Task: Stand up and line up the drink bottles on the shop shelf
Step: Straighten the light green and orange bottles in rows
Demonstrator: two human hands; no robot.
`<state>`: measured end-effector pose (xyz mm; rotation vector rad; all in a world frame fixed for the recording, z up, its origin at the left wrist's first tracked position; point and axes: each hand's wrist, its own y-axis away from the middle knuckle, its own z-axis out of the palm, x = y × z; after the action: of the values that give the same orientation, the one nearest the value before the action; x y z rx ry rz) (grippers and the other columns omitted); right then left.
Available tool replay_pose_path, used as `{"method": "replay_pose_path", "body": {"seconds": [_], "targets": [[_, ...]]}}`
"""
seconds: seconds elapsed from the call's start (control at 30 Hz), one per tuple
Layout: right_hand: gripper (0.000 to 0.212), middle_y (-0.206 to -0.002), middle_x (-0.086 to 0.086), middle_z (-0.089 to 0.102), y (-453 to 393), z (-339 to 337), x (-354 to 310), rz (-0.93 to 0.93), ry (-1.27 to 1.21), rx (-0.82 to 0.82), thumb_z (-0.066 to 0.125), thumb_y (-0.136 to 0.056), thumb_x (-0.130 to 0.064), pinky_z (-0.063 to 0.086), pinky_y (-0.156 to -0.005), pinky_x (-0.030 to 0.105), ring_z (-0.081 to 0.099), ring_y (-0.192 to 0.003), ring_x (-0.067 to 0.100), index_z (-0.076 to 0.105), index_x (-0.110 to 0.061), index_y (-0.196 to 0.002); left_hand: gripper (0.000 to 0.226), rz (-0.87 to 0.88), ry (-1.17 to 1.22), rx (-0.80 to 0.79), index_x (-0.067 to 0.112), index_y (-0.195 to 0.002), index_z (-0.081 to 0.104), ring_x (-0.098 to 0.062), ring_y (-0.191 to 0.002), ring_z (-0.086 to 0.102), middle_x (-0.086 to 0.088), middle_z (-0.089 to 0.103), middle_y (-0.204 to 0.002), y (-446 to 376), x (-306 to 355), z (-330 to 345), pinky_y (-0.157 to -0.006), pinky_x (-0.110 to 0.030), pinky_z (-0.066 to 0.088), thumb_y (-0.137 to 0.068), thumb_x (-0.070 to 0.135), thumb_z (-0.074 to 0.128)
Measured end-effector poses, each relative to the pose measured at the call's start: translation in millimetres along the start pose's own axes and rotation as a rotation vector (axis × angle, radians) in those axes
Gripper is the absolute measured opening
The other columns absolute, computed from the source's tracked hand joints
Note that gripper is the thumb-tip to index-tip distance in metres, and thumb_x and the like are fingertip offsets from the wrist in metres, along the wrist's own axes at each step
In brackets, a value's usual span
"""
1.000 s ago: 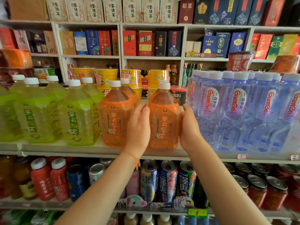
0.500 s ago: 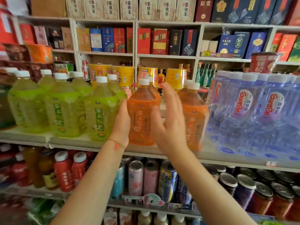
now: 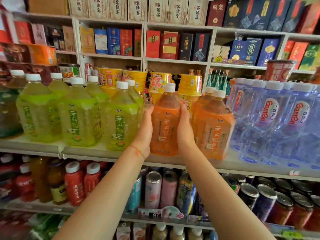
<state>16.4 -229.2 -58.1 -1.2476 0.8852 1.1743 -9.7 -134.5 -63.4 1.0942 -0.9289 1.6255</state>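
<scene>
An orange tea bottle (image 3: pixel 165 125) with a white cap stands upright at the front of the shelf (image 3: pixel 103 153). My left hand (image 3: pixel 144 134) presses its left side and my right hand (image 3: pixel 185 134) its right side, so both hands clasp it. A second orange bottle (image 3: pixel 213 129) stands just to its right, with another behind it. Several green tea bottles (image 3: pixel 121 118) stand in rows to the left. Clear blue water bottles (image 3: pixel 277 122) fill the right end of the shelf.
Yellow noodle cups (image 3: pixel 161 82) stand behind the bottles. Boxed goods (image 3: pixel 169 45) fill the upper shelves. The shelf below holds red bottles (image 3: pixel 74 182) and drink cans (image 3: pixel 153 189). A price tag (image 3: pixel 294 173) hangs on the shelf edge.
Both hands left the right orange bottle and moved left onto the neighbouring orange bottle; my right hand, spread open half a second ago, now presses its right side. The view shifted left.
</scene>
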Motion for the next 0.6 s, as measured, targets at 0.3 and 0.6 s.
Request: {"method": "replay_pose_path", "body": {"seconds": [0.3,0.6], "targets": [[0.056,-0.116,-0.005,0.069,24.9,-11.3,-4.3,0.01,0.128,0.053,0.029,-0.098,-0.067,0.046,-0.105,0.046,0.063,-0.109,0.015,0.057,-0.032,-0.132,0.059,0.057,-0.007,-0.082,0.028,-0.094,0.076,-0.018,-0.084,0.075,-0.003,0.078,-0.094,5.1,-7.9,1.0,-0.07,-0.034,0.057,-0.101,0.061,0.028],[0.038,-0.123,-0.007,0.062,7.9,-99.6,-35.6,-0.684,0.295,0.472,0.038,-0.102,-0.022,0.045,-0.104,0.026,0.056,-0.117,0.004,0.058,-0.016,-0.133,0.061,0.072,0.001,-0.077,0.023,-0.085,0.071,-0.013,-0.067,0.073,0.0,0.075,-0.076,-15.8,-3.0,1.7,-0.069,-0.03,0.055,-0.102,0.06,0.025]]}}
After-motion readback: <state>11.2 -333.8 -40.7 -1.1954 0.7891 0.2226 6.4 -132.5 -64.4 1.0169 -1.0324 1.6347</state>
